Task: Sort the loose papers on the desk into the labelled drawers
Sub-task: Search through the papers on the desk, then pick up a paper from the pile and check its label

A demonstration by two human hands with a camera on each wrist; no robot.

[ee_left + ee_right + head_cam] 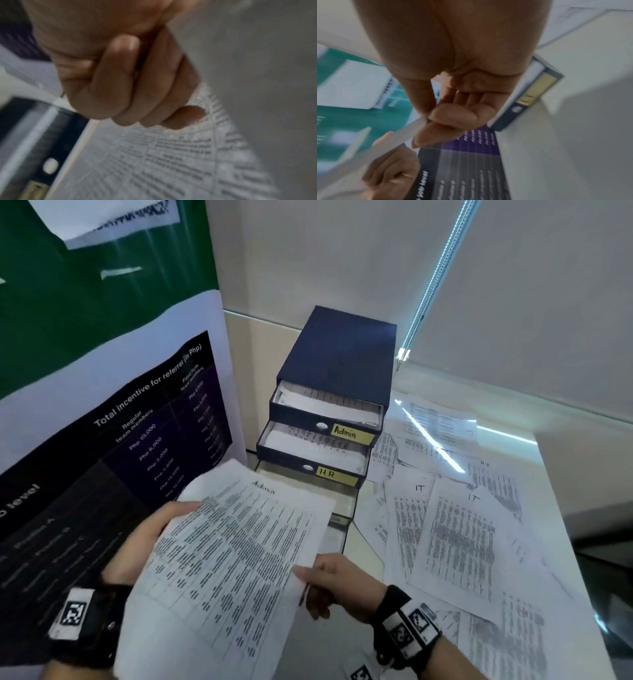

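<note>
A printed sheet marked "Admin" [236, 546] is held in the air at the near left, in front of the drawer unit [337, 361], its far corner over the lowest open drawer [339, 508]. The left hand [147, 546] grips the sheet's left edge, fingers [120, 81] curled under it and thumb on top. The right hand [337, 583] pinches the near right edge between thumb and fingertips [440, 129].

The unit stands at the far middle of the desk [548, 474]. Its three drawers are pulled out in steps: the Admin drawer [329, 412] on top, the HR drawer [315, 453] below it, and the lowest, whose label the sheet hides. The upper two already hold papers.

To the right, loose papers [455, 529] lie overlapping on the desk, two of them marked "IT". A printed banner [113, 440] stands on the left.

Likely hazards:
- The stepped drawers put the HR drawer and the lowest one nearer than the correct one, so a short reach would misfile the sheet.
- The sheet is limp and bowed; its leading edge may catch the Admin drawer's front or the papers inside and crumple.
- The upper drawer's opening is shallow under the unit's top, so a steep entry could jam.
- A sleeve or wrist may sweep the loose papers off the desk's right edge.
</note>
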